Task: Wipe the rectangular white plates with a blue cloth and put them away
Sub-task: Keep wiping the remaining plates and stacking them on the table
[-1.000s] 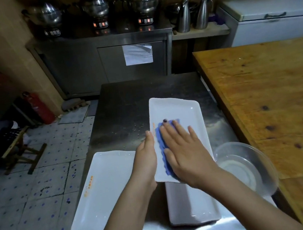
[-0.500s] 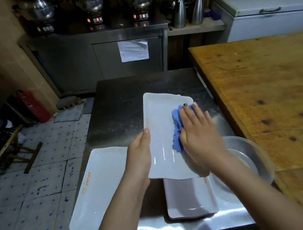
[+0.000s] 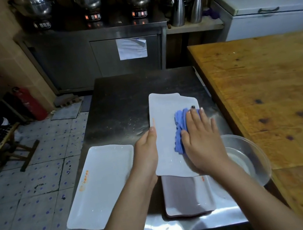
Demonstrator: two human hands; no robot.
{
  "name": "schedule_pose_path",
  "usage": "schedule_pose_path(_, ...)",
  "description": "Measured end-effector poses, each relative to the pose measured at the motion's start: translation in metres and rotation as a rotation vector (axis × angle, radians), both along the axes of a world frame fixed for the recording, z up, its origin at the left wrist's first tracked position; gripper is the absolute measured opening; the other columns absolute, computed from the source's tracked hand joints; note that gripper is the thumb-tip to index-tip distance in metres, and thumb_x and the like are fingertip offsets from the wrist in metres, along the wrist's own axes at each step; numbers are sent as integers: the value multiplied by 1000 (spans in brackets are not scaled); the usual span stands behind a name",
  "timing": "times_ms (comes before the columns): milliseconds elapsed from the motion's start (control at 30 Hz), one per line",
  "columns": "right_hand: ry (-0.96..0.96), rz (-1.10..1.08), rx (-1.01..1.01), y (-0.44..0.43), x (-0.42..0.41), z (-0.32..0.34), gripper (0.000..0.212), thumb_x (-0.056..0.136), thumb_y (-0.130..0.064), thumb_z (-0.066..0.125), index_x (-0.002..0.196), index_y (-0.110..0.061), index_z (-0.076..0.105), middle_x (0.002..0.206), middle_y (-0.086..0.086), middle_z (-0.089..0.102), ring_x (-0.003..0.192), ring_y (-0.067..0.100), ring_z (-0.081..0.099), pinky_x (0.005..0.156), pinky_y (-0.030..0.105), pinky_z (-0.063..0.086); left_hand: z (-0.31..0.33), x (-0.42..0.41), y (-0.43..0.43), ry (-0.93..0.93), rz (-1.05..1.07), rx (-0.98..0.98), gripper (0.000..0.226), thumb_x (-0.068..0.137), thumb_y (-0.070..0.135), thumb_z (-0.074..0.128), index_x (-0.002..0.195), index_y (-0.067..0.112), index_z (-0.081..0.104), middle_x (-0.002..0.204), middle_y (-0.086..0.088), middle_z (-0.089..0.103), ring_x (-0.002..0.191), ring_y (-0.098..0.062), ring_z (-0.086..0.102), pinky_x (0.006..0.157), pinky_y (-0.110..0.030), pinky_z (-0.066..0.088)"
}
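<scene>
My left hand [image 3: 148, 151] grips the left edge of a rectangular white plate [image 3: 161, 113], holding it tilted above the steel table [image 3: 124, 103]. My right hand [image 3: 201, 140] lies flat with straight fingers on a bunched blue cloth [image 3: 178, 130], pressing it against the plate's right half. Another white plate [image 3: 188, 195] lies on the table directly under the held one. A stack of white plates [image 3: 102, 185] with orange print sits at the table's front left corner.
A clear plastic bowl [image 3: 252, 158] stands right of the plates, against a wooden table [image 3: 273, 94]. Behind are a steel cabinet [image 3: 97, 59] with pots, two metal jugs [image 3: 186, 6] and a white chest freezer [image 3: 274, 18]. Tiled floor [image 3: 38, 184] lies to the left.
My right hand slid the blue cloth from the plate's left-middle over to its right side. My left hand kept its hold on the plate's left edge.
</scene>
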State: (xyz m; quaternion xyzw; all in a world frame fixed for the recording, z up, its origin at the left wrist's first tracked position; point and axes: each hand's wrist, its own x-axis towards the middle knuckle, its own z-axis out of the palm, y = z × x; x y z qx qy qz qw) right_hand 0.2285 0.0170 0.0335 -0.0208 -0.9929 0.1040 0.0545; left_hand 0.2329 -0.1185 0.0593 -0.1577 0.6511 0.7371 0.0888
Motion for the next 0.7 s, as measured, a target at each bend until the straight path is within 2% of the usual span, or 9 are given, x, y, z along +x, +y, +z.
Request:
schedule_pose_path(100,-51,61,-48,-15,12,0,61,99,-33,18,150,-9,-4,159,6,-7,146,21,-10,116,39,-6,-2,3,1,-4,6,30,33,99,39,38,80,26,62,61,14,68,53,-4,66,43,-16,48)
schedule_pose_path(267,-38,350,-79,-33,18,19,59,101,-32,18,150,-16,-11,158,-1,-15,143,13,-22,112,29,-14,3,-2,-1,3,6,80,31,97,39,40,78,29,62,67,12,68,54,-3,66,45,-15,49)
schedule_pose_path(367,-55,406,-42,-30,30,17,58,101,-32,18,150,-20,-12,158,-5,-16,141,10,-26,110,30,-18,5,-4,-6,10,28,86,30,97,38,40,78,29,61,57,14,67,49,-2,65,40,-14,47)
schedule_pose_path(500,-52,318,96,-3,32,4,57,100,-33,15,151,-22,-9,158,-7,-14,133,7,-33,107,35,-23,7,-5,-13,-11,67,110,27,97,39,42,84,25,62,57,10,68,48,-9,66,40,-19,48)
schedule_pose_path(600,-61,236,173,13,15,3,57,99,-33,17,151,-24,-4,159,-9,-7,143,12,-21,109,39,-21,8,-5,-14,-28,61,118,27,97,40,41,85,27,61,60,9,69,52,-10,67,41,-20,49)
schedule_pose_path(700,16,140,191,15,-18,12,57,99,-31,21,151,-18,4,160,-3,0,146,19,-12,113,44,-12,6,-1,-10,-25,26,113,27,97,41,41,84,29,61,64,10,70,57,-10,68,45,-20,51)
